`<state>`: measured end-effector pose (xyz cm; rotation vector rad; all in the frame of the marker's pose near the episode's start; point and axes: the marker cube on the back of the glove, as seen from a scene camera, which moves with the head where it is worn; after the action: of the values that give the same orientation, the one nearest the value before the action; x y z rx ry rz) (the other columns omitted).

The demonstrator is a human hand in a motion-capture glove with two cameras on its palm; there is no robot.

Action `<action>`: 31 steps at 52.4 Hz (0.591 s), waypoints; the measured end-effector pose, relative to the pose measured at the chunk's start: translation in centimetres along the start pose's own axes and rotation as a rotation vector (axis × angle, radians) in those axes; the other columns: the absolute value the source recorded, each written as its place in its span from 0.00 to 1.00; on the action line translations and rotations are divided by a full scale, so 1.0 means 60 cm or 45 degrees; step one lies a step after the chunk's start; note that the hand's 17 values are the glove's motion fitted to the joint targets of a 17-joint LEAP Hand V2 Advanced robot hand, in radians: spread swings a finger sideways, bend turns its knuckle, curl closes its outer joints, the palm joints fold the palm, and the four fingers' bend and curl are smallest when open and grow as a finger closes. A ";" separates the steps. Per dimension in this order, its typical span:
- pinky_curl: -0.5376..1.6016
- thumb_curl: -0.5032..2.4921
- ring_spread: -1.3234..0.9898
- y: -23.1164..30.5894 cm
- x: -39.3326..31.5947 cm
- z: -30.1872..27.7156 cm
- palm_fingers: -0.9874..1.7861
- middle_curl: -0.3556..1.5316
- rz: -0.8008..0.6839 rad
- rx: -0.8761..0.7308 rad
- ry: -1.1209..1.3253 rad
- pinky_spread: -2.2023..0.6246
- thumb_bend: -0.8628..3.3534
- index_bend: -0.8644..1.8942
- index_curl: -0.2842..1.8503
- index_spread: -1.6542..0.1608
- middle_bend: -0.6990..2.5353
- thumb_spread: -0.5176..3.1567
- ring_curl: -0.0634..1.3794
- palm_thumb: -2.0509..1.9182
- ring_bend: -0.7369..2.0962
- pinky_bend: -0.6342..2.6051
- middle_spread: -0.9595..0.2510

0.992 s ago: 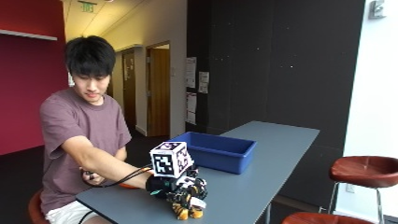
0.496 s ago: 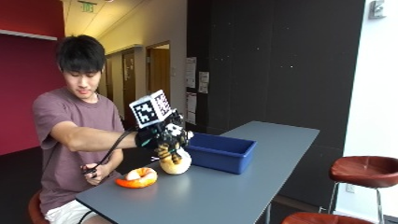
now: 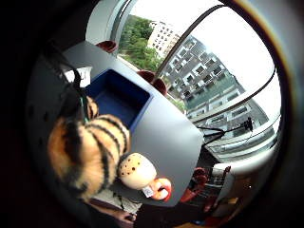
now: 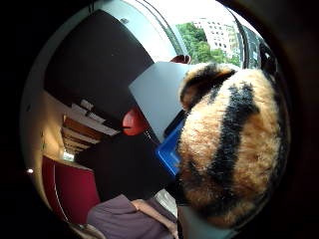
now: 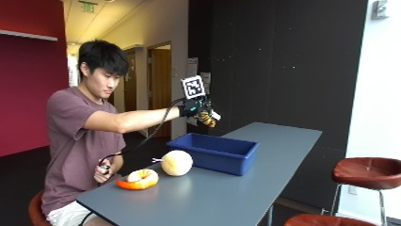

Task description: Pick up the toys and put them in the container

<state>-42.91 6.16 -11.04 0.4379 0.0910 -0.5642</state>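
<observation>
The person sits at the grey tabletop (image 5: pixel 206 188) with the gloved right hand (image 5: pixel 193 107) extended at shoulder height, above the near rim of the blue container (image 5: pixel 216 151). The grip is curled round a striped tiger toy (image 5: pixel 206 118) — orange fur with black bands — which hangs clear of the container and touches nothing else. Both palm views show the toy close against the palm, with the open blue container beyond it. Two further toys rest on the tabletop: a cream round toy (image 5: pixel 177 163) just beside the container's end wall, and an orange-and-white ring toy (image 5: pixel 139 179) near it, towards the tabletop's near corner. The bare left hand (image 5: pixel 102 170) sits low by the tabletop edge — whether it holds anything cannot be told.
</observation>
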 end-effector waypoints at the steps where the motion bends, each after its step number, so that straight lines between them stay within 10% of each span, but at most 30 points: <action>1: 0.54 0.40 0.42 -0.007 -0.009 0.018 0.64 0.57 0.006 -0.037 -0.004 0.66 0.20 0.54 0.44 0.72 0.62 0.36 0.43 0.64 0.71 0.49 0.64; 11: 0.55 0.39 0.43 -0.016 -0.009 0.116 0.48 0.56 0.118 -0.475 0.074 0.68 0.19 0.51 0.47 0.73 0.60 0.40 0.42 0.61 0.68 0.49 0.62; 17: 0.56 0.34 0.51 0.004 0.053 0.116 0.08 0.44 0.427 -0.754 0.226 0.74 0.17 0.36 0.41 0.77 0.36 0.42 0.34 0.49 0.50 0.58 0.71; 31: 0.50 0.28 0.58 0.164 0.176 -0.070 0.18 0.34 0.070 -0.645 -0.030 0.80 0.18 0.31 0.26 0.79 0.24 0.43 0.24 0.48 0.37 0.53 0.80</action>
<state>-28.57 10.13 -13.29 -0.0592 0.1934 -0.4708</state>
